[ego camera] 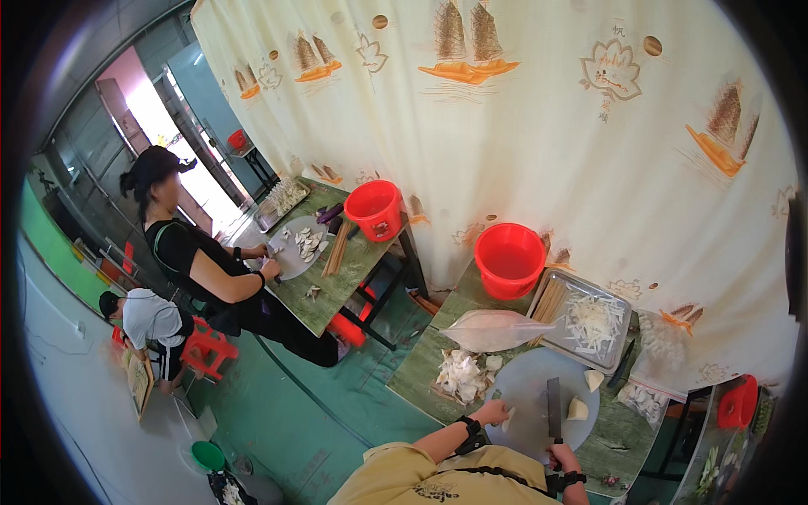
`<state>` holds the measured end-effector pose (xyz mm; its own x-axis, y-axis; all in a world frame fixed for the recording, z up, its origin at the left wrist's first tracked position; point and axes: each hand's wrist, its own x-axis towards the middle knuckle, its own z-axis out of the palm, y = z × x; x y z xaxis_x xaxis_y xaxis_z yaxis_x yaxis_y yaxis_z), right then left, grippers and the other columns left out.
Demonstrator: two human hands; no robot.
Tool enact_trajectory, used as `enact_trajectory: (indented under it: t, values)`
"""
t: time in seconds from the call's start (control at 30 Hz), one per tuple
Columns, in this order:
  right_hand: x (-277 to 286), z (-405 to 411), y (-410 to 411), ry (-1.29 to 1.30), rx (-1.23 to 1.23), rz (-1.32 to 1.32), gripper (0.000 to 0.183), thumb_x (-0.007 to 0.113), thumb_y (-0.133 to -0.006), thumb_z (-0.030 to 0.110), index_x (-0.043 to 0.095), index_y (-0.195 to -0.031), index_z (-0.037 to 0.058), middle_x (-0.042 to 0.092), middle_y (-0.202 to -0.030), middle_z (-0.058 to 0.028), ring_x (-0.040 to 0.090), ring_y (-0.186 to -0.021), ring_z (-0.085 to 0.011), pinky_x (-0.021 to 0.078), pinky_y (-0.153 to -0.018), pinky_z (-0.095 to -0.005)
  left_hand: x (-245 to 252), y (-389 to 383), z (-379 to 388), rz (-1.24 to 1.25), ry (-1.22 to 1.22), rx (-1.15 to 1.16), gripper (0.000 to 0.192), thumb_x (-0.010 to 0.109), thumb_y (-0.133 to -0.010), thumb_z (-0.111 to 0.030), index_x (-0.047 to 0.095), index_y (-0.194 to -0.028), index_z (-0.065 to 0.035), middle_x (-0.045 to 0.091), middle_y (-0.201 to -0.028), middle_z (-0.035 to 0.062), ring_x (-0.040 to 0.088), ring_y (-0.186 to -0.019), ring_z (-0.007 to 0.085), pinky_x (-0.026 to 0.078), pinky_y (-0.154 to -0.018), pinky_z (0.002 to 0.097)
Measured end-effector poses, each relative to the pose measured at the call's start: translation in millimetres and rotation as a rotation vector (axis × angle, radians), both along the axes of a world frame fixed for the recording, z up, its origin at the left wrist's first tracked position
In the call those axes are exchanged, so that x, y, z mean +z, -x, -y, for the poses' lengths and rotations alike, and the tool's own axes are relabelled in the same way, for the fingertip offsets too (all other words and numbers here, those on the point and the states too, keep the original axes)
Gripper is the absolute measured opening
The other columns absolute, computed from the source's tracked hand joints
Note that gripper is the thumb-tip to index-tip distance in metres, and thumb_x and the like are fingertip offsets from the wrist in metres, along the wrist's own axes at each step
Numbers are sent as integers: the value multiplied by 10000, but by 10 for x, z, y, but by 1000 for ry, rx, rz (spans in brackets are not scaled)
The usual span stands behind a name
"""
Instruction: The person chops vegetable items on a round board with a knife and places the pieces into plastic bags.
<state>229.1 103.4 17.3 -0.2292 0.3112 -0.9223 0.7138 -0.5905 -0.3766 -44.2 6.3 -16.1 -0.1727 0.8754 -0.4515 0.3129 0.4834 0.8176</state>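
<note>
My right hand is closed round the handle of a cleaver, whose blade lies over a round, pale cutting board. At the board's left edge, my left hand pinches a thin pale slice. Right of the blade are cut pale vegetable chunks. A heap of peelings or trimmings sits left of the board. Behind the board, a metal tray holds pale strips and wooden skewers. A knife with a dark blade rests between the chunks and the bags.
A red bucket and a filled plastic bag stand behind the board. Bags of white pieces lie at right. At another table, a person cuts slices; another person bends near red stools.
</note>
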Motion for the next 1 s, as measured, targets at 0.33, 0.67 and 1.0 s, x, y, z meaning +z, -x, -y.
enact_trajectory:
  t: [0.33, 0.67, 1.0]
  values:
    - [134, -95, 24, -20, 59, 38, 293, 525, -766, 104, 370, -518, 87, 339, -421, -44, 356, -332, -190, 325, -362, -345, 107, -27, -3, 54, 65, 45, 225, 569, -688, -182, 593, -547, -9, 579, -508, 88, 574, -472, 201, 466, -493, 320]
    - [-24, -23, 23, -208, 169, 140, 254, 536, -739, 114, 453, -519, 16, 425, -425, -91, 455, -344, -235, 369, -359, -359, 302, -51, -53, -53, 74, 69, 202, 567, -685, -182, 610, -614, 2, 586, -562, 159, 592, -551, 295, 477, -563, 390]
    - [-98, 44, -49, -207, 86, 92, 257, 530, -751, 123, 407, -532, 68, 371, -409, -47, 388, -316, -188, 337, -345, -352, 175, -118, -32, -161, 41, 69, 225, 590, -682, -229, 640, -706, -10, 613, -705, 192, 606, -690, 333, 478, -643, 408]
